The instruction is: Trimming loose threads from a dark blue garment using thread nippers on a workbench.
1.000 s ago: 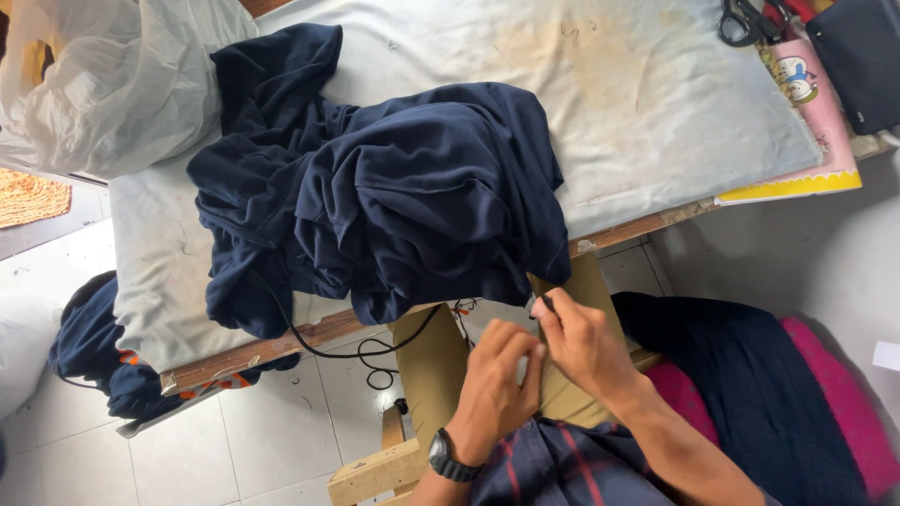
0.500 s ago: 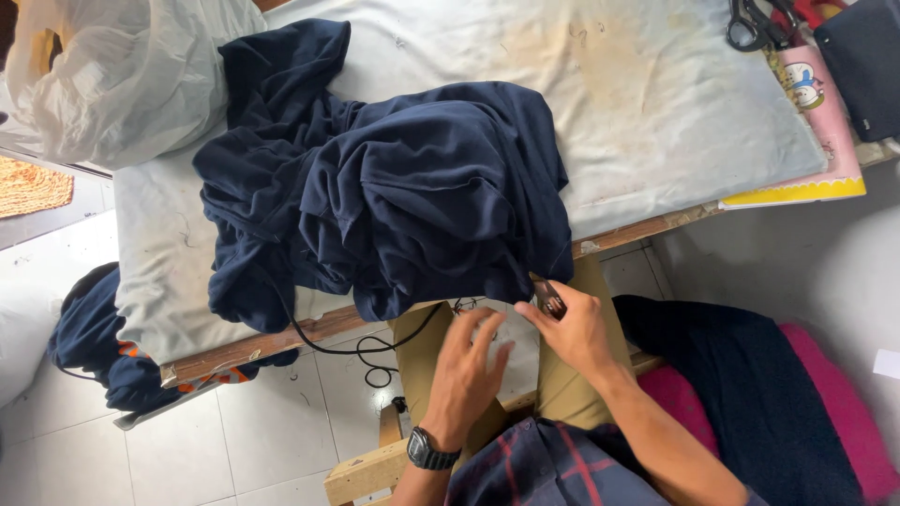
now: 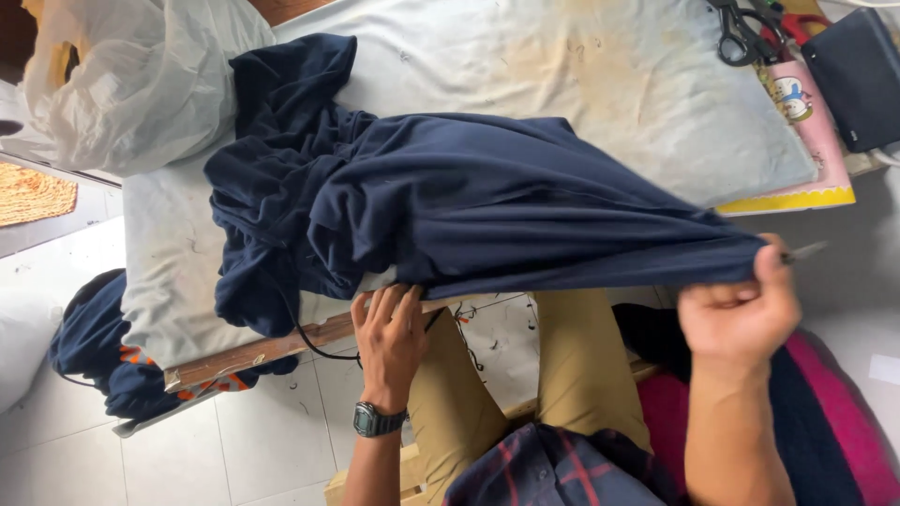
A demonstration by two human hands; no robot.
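Observation:
A dark navy garment [image 3: 450,206] lies bunched on a padded table covered with a stained grey-white cloth [image 3: 600,84]. My right hand [image 3: 741,314] grips the garment's hem and holds it stretched out to the right past the table's edge; a small thin metal tool pokes out of the same hand. My left hand [image 3: 389,342], with a black wristwatch, holds the garment's lower edge at the table's front rim. I sit with tan trousers [image 3: 562,365] and a plaid shirt below.
A white plastic bag [image 3: 131,84] sits at the table's left end. Scissors [image 3: 741,33], a dark pouch [image 3: 858,75] and a pink-and-yellow board [image 3: 806,141] lie at the right end. More navy cloth [image 3: 94,347] hangs low left. Magenta fabric [image 3: 825,422] is beside me.
My right hand has pulled the garment's hem far to the right, stretching the cloth out flat. My left hand has moved left to the table's front edge.

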